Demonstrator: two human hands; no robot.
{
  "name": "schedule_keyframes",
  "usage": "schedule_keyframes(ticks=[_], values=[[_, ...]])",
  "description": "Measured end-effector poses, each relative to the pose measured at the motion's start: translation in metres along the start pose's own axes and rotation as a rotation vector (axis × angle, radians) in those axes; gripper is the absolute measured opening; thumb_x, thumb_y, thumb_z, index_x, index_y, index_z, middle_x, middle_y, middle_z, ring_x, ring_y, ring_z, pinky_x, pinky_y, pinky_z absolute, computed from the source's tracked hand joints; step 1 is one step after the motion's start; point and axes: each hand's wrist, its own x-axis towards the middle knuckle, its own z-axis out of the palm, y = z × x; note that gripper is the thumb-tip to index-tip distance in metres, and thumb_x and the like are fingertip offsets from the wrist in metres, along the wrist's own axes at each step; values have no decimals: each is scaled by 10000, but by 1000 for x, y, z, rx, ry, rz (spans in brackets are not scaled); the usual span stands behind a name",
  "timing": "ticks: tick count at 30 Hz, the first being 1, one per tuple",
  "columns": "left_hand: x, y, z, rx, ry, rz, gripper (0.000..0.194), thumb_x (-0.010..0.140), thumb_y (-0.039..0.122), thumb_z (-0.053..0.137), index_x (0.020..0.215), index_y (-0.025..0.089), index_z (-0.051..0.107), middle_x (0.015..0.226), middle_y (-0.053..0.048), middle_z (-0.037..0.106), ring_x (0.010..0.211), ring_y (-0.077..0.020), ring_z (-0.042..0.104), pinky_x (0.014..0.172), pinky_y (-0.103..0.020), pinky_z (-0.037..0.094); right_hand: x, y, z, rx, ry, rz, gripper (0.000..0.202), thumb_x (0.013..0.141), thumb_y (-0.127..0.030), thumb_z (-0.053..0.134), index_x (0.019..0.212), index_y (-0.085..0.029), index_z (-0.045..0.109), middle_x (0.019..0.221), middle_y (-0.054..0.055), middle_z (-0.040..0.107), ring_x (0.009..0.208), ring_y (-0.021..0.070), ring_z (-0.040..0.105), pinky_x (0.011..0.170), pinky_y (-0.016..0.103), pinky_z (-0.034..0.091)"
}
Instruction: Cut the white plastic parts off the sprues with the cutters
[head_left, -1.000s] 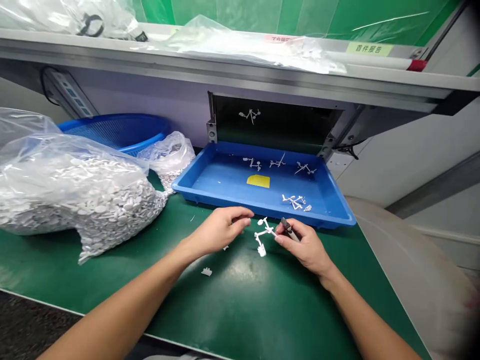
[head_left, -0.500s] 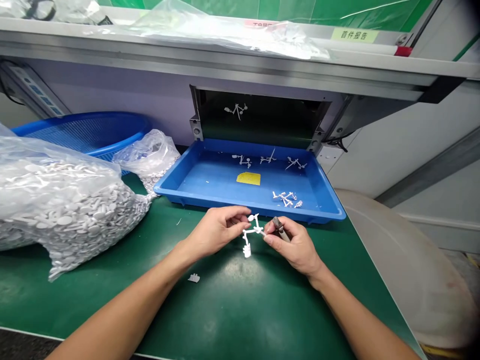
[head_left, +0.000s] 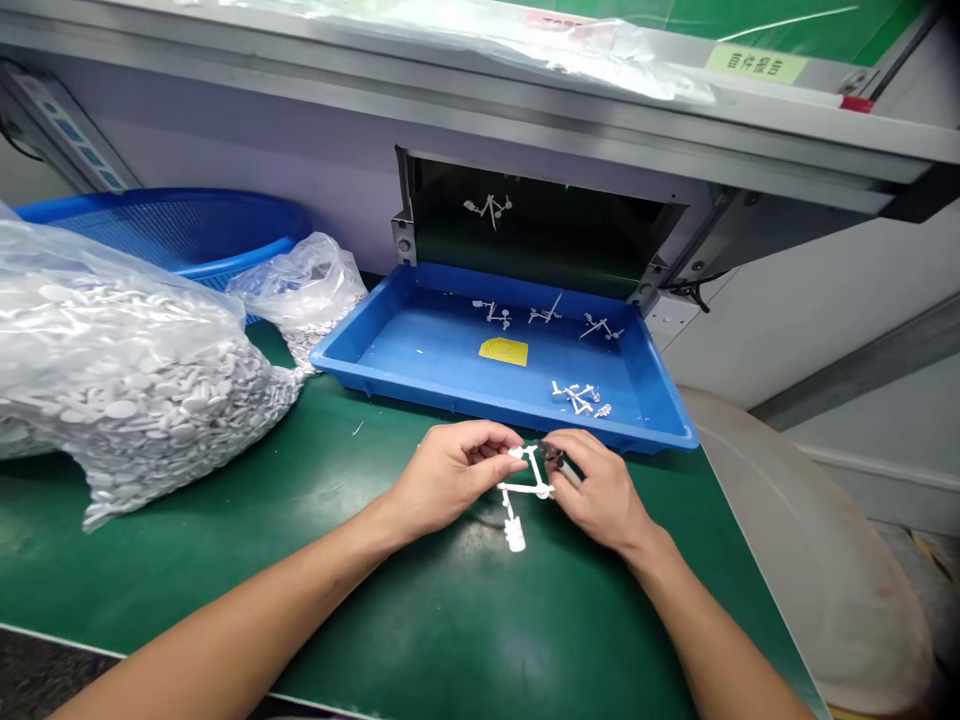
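My left hand (head_left: 451,476) pinches a round end of a white plastic sprue (head_left: 523,489) between thumb and fingers, just above the green table. A flat white part hangs from the sprue's lower end. In my right hand (head_left: 606,494) is a small pair of nippers (head_left: 551,455). Their dark head points at the sprue's upper right branch, close to my left fingertips. My right fingers are also close to the lower right corner of the sprue; whether they touch it I cannot tell. The nippers' handles are mostly hidden in my palm.
Behind my hands a blue tray (head_left: 390,372) holds several white sprues and a yellow label. Another sprue (head_left: 491,210) lies on the dark belt in the opening. At left are a clear bag (head_left: 165,400) of white parts, a smaller bag (head_left: 307,290) and a blue basket (head_left: 225,270).
The sprue has turned and come slightly nearer, still in my left hand. The nippers' head has moved to its upper branch. The small white piece on the table is now out of sight.
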Motion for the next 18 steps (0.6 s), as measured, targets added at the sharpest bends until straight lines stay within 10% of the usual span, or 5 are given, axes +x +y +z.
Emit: schedule_keyframes(ticks=[18], values=[[-2, -11, 2, 46, 35, 3, 193, 834, 311, 676, 927, 146, 710, 850, -56, 720, 742, -163, 647, 674, -234, 503, -6, -12, 14, -203, -30, -93, 168, 845, -156, 526, 995, -203, 586, 932, 48, 614, 858, 215, 519, 794, 358, 422]])
